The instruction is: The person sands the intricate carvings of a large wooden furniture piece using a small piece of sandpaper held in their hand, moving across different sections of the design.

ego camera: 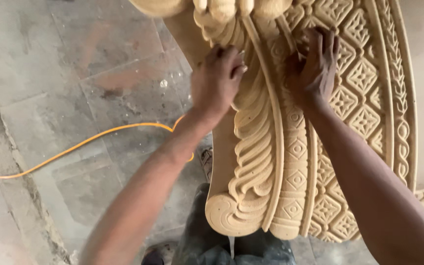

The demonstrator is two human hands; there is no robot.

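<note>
Wooden carving [290, 162], top cropped, hides both hands' fingertips.

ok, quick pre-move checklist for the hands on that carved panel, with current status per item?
1. Left hand on the carved panel: ok, fingers curled against the leaf-scroll ridge.
2. Right hand on the panel: ok, pressed onto the diamond-pattern band.
3. Anything held in either hand: cannot tell, the fingers hide it.
4. Panel support: cannot tell, its lower end sits by the person's legs and what bears it is out of view.
5. Orange cable clear of the panel: ok, it lies on the floor to the left, though it passes behind the left forearm.
</note>
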